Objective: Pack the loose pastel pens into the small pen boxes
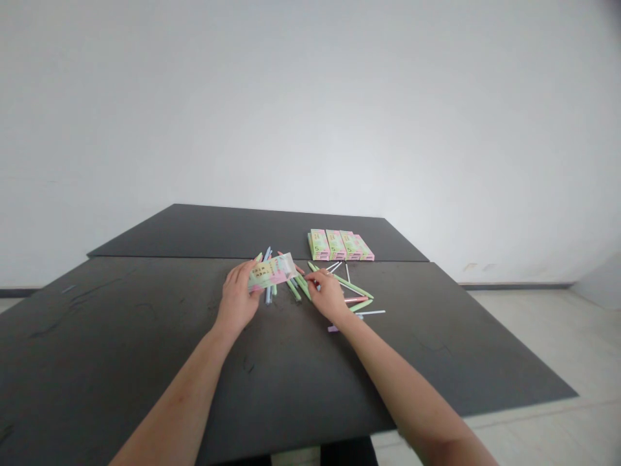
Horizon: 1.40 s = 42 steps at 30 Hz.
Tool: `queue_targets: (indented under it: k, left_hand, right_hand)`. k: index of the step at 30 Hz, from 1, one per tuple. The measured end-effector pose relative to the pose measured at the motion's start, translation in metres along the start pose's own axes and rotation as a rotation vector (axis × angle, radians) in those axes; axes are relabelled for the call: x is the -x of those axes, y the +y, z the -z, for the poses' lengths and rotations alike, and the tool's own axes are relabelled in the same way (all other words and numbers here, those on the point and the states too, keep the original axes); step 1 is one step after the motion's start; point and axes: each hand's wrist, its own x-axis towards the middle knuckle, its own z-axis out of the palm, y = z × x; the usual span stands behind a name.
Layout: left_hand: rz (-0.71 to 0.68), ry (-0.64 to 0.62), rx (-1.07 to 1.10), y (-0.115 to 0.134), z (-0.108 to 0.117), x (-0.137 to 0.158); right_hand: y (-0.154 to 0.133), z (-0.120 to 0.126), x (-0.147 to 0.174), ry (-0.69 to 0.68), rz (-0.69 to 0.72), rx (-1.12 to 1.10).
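Note:
My left hand (pixel 237 294) is closed around a small flat carton (pixel 270 272) printed in pink, green and yellow, with its pale end pointing right. Just right of it, the fingers of my right hand (pixel 326 292) are pinched together over a loose heap of slim pens. What sits between those fingertips is too small to make out. Green pens (pixel 294 288) lie between my two hands, and blue pens (pixel 268 294) show partly behind the carton. Right of my right hand lie a long green pen (pixel 356 288), a reddish pen (pixel 356 299) and thin white sticks (pixel 371 312).
Several similar cartons (pixel 334 244) lie side by side on the far part of the dark table (pixel 145 323). A seam runs across the tabletop just in front of them. A purple piece (pixel 332 329) lies beneath my right wrist. Behind the table stands a pale wall (pixel 310 116).

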Motion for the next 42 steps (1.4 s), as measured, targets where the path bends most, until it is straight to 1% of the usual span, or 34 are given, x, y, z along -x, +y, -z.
queue_targets:
  k: [4,8,11,18,23,32,42]
  left_hand:
    - [0.008,0.008,0.008,0.0,0.001,0.0]
    - [0.007,0.018,0.014,0.002,0.002,0.0]
    - [0.007,0.019,0.014,0.002,0.003,-0.001]
    - [0.026,0.038,0.014,0.002,0.005,-0.001]
    - [0.036,0.037,0.02,0.004,0.007,-0.001]
    - [0.027,0.048,0.034,0.002,0.006,-0.001]
    - [0.023,0.045,0.048,0.003,0.006,-0.001]
  right_hand:
    - [-0.005,-0.009,-0.008,-0.121,-0.034,0.151]
    - [-0.009,-0.016,-0.018,-0.206,-0.077,0.299]
    - [-0.011,-0.021,-0.025,-0.251,-0.085,0.356]
    - [-0.013,-0.034,-0.035,-0.311,-0.108,0.424]
    - [-0.016,-0.038,-0.039,-0.347,-0.113,0.464]
    - [-0.025,-0.04,-0.043,-0.368,-0.148,0.527]
    - [-0.03,-0.037,-0.039,-0.369,-0.173,0.565]
